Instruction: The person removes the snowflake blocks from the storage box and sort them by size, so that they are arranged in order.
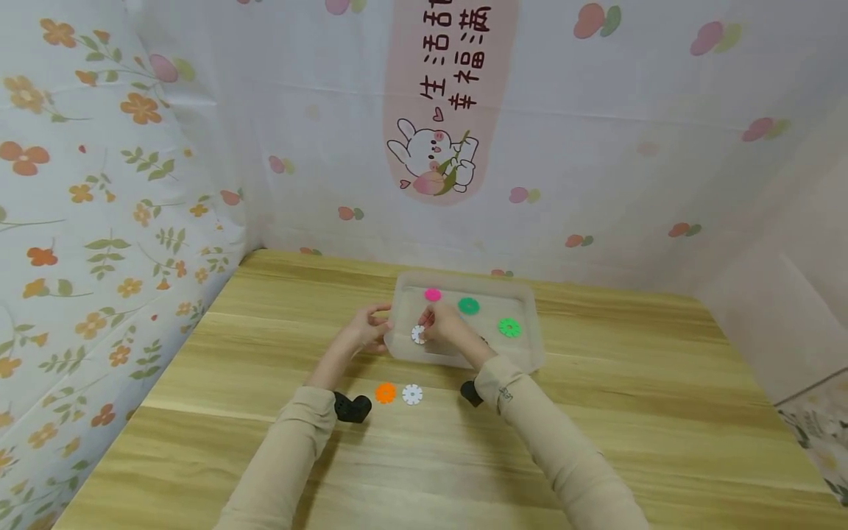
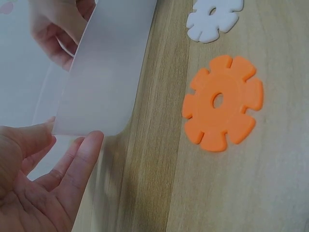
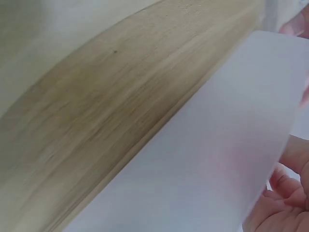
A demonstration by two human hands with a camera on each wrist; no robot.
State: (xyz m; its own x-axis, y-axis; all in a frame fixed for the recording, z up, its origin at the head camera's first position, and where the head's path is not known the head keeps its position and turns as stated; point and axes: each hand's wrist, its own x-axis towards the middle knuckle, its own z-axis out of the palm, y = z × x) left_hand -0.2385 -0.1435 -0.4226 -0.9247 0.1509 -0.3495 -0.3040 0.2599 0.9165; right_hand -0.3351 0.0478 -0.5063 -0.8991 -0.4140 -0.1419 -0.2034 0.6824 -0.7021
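Note:
A translucent plastic box point(image 1: 530, 316) stands on the wooden table. At its near-left corner my left hand point(image 1: 368, 329) holds the wall, thumb inside the rim and fingers outside; the left wrist view shows this hand point(image 2: 53, 169) close up. My right hand point(image 1: 445, 324) reaches into the box and pinches the right edge of a white notched disc point(image 1: 418, 335) with thumb and fingertips. Around it in the box lie a pink disc point(image 1: 433, 294), a dark green disc point(image 1: 469, 305) and a light green disc point(image 1: 509, 327). In the right wrist view the box wall partly hides the right hand point(image 3: 280, 203).
In front of the box an orange notched disc point(image 1: 386, 393) and another white disc point(image 1: 412, 394) lie side by side on the table point(image 1: 629, 412). A patterned curtain point(image 1: 318, 147) hangs behind the table and along its left side.

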